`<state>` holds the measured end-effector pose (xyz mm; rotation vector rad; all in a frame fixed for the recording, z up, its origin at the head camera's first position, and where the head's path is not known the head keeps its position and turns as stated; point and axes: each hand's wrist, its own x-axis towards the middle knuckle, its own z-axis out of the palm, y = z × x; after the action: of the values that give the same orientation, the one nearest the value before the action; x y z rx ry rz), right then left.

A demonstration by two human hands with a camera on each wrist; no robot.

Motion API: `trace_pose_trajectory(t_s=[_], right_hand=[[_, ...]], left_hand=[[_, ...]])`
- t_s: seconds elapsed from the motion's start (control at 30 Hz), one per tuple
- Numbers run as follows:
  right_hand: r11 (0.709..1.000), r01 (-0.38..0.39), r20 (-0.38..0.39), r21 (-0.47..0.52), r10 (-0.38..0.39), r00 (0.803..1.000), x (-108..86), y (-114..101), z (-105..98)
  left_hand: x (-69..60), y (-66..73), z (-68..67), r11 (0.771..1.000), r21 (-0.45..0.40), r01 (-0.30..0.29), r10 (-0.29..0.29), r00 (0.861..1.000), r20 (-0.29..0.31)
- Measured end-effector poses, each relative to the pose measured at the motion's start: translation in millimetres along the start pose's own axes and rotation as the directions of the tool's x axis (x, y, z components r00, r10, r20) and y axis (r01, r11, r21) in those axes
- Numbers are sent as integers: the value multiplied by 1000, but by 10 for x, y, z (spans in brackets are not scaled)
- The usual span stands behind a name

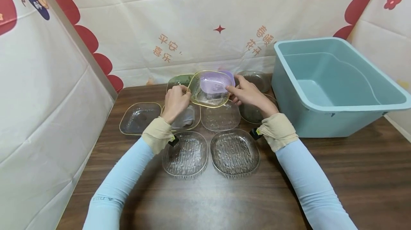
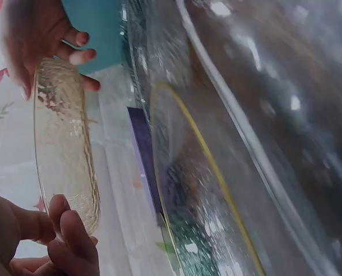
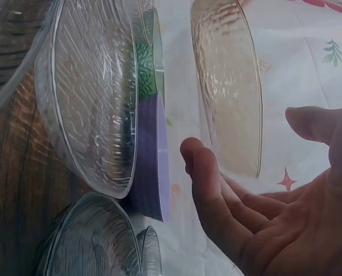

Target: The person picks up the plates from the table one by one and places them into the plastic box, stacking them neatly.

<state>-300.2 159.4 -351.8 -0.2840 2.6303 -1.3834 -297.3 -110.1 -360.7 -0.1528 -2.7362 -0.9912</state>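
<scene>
A clear dish with a yellow rim [image 1: 210,98] is held up above the back of the table, seen edge-on in the left wrist view [image 2: 64,132] and right wrist view [image 3: 231,86]. My left hand [image 1: 176,102] pinches its left edge between thumb and fingers [image 2: 73,236]. At the opposite edge is my right hand [image 1: 250,96], thumb spread away from the dish and fingers [image 3: 208,181] loosely bent close to it; whether they touch it, I cannot tell. Behind the held dish stands a purple dish [image 3: 149,161], beside a green one [image 1: 179,80].
Two ribbed clear dishes [image 1: 185,155] sit at the front of the group. A yellow-rimmed dish [image 1: 141,117] lies at the far left, with several more clear and dark dishes in the middle and back. A large blue-green tub [image 1: 321,115] stands on the right, against the cloth backdrop.
</scene>
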Motion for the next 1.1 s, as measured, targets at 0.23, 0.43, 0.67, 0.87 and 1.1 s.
trace_pose_trajectory(t_s=[0.23,0.43,0.67,0.87,1.1], right_hand=[[999,4,-7,-51,-4,1000,-20,4,3],[998,-14,-14,63,15,1000,-30,-26,6],[979,-28,-60,200,40,997,-30,-50,-24],[977,-23,-78,210,40,996,-35,-39,-52],[981,-12,-96,195,32,995,-81,-28,-143]], left_hand=[[-55,132,122,999,-53,-2,2,1000,-2],[-71,183,183,993,-113,23,-23,1000,-3],[-66,247,204,988,-149,44,-48,999,-22],[-93,273,225,972,-217,96,-105,994,-32],[-121,297,279,970,-236,62,-71,997,-31]])
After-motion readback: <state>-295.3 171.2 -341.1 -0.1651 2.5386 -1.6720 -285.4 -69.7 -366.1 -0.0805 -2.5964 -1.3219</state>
